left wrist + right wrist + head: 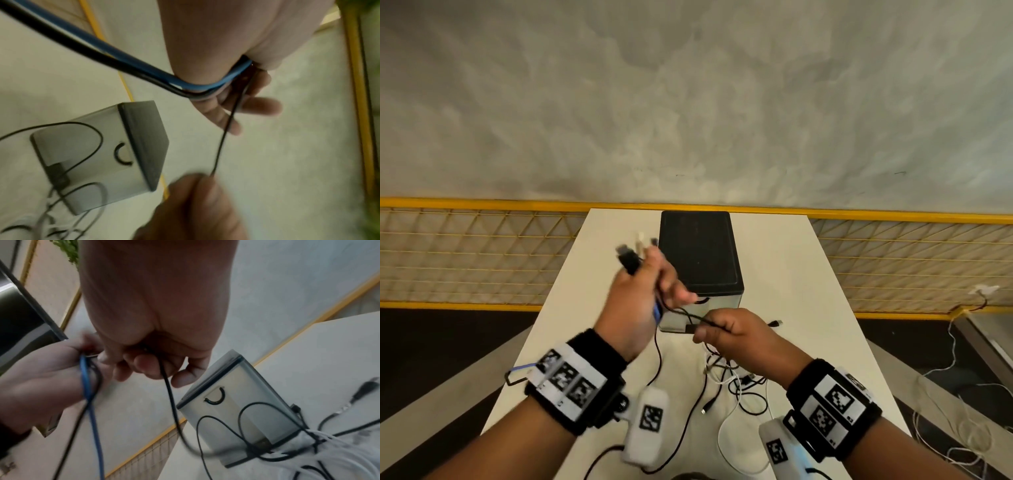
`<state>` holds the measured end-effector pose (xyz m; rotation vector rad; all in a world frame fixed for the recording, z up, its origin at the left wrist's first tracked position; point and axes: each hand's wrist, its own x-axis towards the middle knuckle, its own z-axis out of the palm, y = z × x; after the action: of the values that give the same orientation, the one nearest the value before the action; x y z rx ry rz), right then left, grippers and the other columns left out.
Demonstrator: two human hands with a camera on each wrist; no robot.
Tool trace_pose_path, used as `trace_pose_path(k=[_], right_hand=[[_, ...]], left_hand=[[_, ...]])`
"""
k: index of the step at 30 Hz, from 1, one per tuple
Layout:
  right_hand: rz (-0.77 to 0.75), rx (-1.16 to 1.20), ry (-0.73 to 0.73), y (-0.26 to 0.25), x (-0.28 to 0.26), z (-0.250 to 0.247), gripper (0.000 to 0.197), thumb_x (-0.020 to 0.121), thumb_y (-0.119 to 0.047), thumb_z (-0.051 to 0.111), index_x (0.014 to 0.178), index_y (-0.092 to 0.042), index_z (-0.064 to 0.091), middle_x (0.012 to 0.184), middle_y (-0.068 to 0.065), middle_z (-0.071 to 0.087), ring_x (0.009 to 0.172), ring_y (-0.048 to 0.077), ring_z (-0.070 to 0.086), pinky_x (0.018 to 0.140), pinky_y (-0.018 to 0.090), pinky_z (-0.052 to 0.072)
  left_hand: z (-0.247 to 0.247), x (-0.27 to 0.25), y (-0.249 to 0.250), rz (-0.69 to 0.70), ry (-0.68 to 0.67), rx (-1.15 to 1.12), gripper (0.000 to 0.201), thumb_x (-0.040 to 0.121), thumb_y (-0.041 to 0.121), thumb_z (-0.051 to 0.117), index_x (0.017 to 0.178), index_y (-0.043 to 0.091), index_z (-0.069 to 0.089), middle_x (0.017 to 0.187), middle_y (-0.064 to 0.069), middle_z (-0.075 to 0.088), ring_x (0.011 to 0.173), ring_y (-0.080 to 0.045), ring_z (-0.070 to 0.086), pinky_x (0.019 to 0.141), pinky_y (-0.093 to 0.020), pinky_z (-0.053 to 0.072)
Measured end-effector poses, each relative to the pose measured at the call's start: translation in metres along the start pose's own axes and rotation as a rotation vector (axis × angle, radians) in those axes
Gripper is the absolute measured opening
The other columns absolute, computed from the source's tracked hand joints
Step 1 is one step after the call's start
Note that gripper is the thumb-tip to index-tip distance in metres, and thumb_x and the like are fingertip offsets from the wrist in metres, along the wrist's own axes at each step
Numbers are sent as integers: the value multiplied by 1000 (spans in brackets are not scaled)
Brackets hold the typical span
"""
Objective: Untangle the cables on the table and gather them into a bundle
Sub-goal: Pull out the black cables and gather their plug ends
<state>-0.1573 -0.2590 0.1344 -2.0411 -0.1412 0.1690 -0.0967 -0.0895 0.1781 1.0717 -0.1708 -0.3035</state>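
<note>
Near edge of table (808, 260): loose tangle (736, 380) of black and white cables on the surface, right of centre; the strands cross too much to count. One white cable (722, 435) loops toward the near edge and one black cable (688, 421) trails there too, both cut off by the wrist units.

Right hand (736, 334): raised above the tangle, fingers curled, thumb and forefinger pinching a thin black cable (170, 395) just behind its plug (690, 329). In the right wrist view that cable drops from the curled fingers (144, 366) and sweeps toward the box. How tightly the lower fingers close, I cannot tell.

Left hand (640, 294): higher and further out, fist closed on a gathered bunch of cables. A blue cable (123, 53) and a black one (82, 48) run side by side across the heel of the palm; two fingers (261, 107) stick out looser beneath. Plug ends (633, 250) poke above the fist: about four, one white, the rest dark, blurred by motion, so the count is unsure. A thin black strand runs taut between the two hands.

Beyond the hands: one box (700, 253), dark lid, pale walls, standing at the far edge of the table, centre. One more plug (775, 322) lies on the surface right of the box.

Both wrist views smeared.
</note>
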Motion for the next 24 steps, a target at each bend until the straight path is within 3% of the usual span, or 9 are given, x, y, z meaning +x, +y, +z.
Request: trace_pose_path(k=[4, 6, 9, 13, 15, 17, 20, 22, 24], right_hand=[[66, -22, 44, 14, -2, -4, 20, 94, -28, 61, 74, -29, 63, 68, -3, 65, 61, 0, 61, 62, 25, 48], [55, -85, 10, 12, 0, -3, 22, 94, -27, 61, 73, -30, 60, 73, -5, 67, 63, -3, 62, 61, 15, 45], [48, -299, -17, 13, 3, -2, 16, 94, -30, 59, 77, -31, 59, 72, -10, 62, 64, 0, 57, 58, 14, 41], [151, -207, 57, 28, -2, -12, 15, 95, -27, 58, 87, -19, 68, 77, 5, 71, 68, 17, 67, 69, 35, 53], [139, -213, 43, 25, -4, -13, 15, 96, -23, 57, 91, -20, 70, 77, -3, 69, 60, 5, 63, 64, 25, 50], [87, -214, 31, 16, -2, -10, 16, 96, -19, 57, 97, -19, 73, 72, -16, 65, 60, -7, 59, 60, 12, 43], [31, -205, 38, 4, 1, -6, 19, 95, -15, 58, 82, -23, 69, 59, -27, 59, 56, -4, 55, 56, 15, 41], [30, -154, 75, -3, 1, -6, 37, 91, -6, 55, 67, -34, 59, 56, -17, 59, 52, 3, 54, 57, 31, 49], [32, -102, 97, -8, 0, -7, 47, 88, -2, 51, 64, -41, 59, 59, -8, 59, 52, 9, 58, 55, 30, 51]], left_hand=[[-30, 14, 53, 118, 99, -126, 39, 101, 46, 41, 70, 24, 45, 51, 8, 30, 36, -5, 25, 37, -17, 25], [-36, 13, 72, 243, 146, -31, 39, 102, 40, 46, 67, 25, 43, 50, 9, 28, 36, -5, 22, 37, -17, 19], [-42, 10, 102, 462, 338, 113, 36, 93, 31, 63, 62, 25, 46, 47, 10, 32, 35, -6, 26, 40, -18, 20], [-43, 3, 126, 508, 424, 446, 46, 77, 50, 76, 64, 25, 40, 47, 10, 39, 35, -5, 32, 39, -20, 29], [-27, -4, 104, 469, 309, 835, 40, 81, 46, 74, 62, 20, 51, 51, 4, 49, 42, -1, 42, 45, -17, 37], [-8, -13, 72, 417, 2, 1076, 29, 79, 53, 70, 74, 24, 67, 68, 6, 65, 62, 3, 59, 64, -18, 49], [3, -20, 24, 358, -381, 1349, 29, 80, 53, 62, 96, 30, 71, 95, 11, 67, 88, -10, 65, 78, -40, 54], [5, -21, -1, 314, -383, 1390, 33, 78, 47, 67, 109, 34, 66, 103, 13, 65, 94, -11, 64, 80, -39, 53], [4, -22, -16, 263, -301, 1333, 32, 78, 40, 72, 108, 33, 66, 101, 12, 67, 93, -12, 63, 81, -39, 53]])
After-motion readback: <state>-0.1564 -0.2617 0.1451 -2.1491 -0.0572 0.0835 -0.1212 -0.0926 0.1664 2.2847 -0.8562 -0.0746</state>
